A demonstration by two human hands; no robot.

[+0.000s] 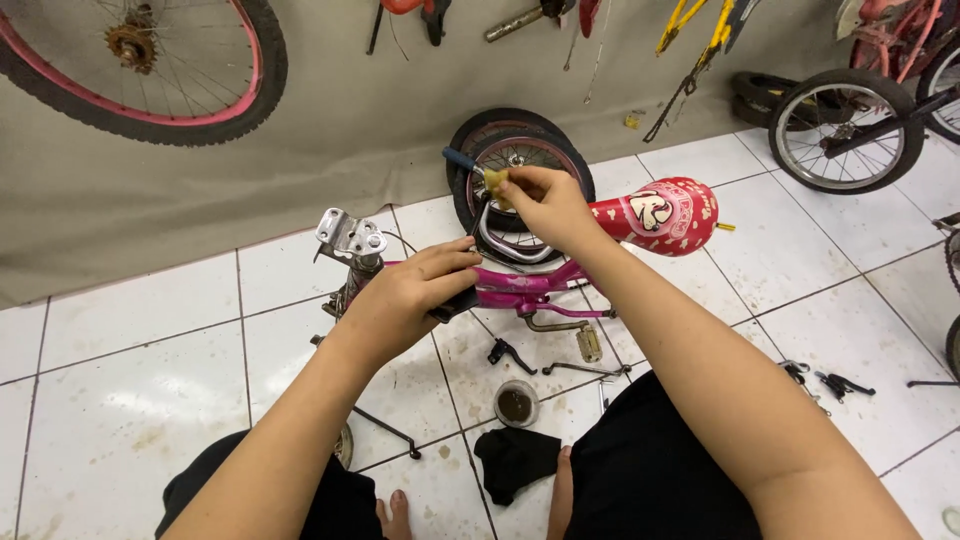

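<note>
Pink-painted steel shows in the head view: the small magenta bicycle frame (520,290) stands on the white tiled floor (130,400) just before your knees. Your left hand (405,295) closes its fingers around the top tube, steadying it. Your right hand (545,205) pinches a small yellowish cloth (495,185) against the curved chrome handlebar (505,245), by its blue grip (460,158). A small round tin (516,403) waits within reach.

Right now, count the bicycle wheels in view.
4, maybe more. A pink-rimmed wheel hangs top left; a black-tyred wheel leans on the wall behind the hands; a silver-rimmed wheel stands far right; another wheel is cut off beside it.
</note>
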